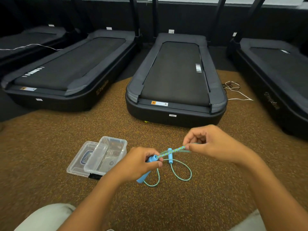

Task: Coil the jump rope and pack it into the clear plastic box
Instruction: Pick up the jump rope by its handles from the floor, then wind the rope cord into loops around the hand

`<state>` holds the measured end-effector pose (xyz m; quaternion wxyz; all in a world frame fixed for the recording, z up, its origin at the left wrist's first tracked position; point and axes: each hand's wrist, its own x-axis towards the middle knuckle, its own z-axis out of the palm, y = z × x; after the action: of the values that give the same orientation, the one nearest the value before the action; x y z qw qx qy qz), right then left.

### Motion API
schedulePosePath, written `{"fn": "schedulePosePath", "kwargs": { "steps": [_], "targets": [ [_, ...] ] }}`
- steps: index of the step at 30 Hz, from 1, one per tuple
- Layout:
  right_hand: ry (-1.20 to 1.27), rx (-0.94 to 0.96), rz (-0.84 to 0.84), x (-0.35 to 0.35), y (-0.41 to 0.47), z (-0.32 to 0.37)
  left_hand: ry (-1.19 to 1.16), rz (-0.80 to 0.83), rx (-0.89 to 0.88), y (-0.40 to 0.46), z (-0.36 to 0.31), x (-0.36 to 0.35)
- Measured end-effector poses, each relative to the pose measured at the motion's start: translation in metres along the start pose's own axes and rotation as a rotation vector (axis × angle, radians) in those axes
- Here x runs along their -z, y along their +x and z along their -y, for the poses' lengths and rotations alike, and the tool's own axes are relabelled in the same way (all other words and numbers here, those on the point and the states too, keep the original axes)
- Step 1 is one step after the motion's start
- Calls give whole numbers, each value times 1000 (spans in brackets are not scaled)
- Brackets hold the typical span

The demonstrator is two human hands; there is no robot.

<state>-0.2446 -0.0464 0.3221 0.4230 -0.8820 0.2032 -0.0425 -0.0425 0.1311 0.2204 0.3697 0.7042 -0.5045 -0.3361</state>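
Speckled brown gym flooring [50, 147] is spreading under us, with treadmills [175, 77] lined up beyond. We are gripping one blue handle [146, 169] in our left hand [138, 162], fingers closed around it, while our right hand [210, 144] is pinching the cord [175, 150] just to its right. That taut stretch is running left to right between our fists; loose loops are hanging beneath. The second handle [170, 155] is dangling between our hands. The clear plastic box [115, 144] is waiting open near our left hand, so we are judging that side handier for packing.
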Motion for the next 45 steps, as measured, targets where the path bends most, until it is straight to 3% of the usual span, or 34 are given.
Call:
{"fn": "schedulePosePath", "kwargs": {
  "steps": [7,15,20,25,38,45],
  "targets": [
    [93,74,-109,8,-6,12,-48,97,55,-2,-4,4],
    [35,146,-81,-28,9,6,-469,222,82,-1,-43,-18],
    [191,167,-82,-34,12,5,-858,349,113,4,-48,-28],
    [338,168,-158,-31,20,-5,-1015,399,135,7,-49,-32],
    [352,35,-381,-46,43,-43,-1152,413,123,13,-54,-11],
    [218,-98,-314,-70,39,-63,-1215,323,49,20,-50,12]
  ]
}}
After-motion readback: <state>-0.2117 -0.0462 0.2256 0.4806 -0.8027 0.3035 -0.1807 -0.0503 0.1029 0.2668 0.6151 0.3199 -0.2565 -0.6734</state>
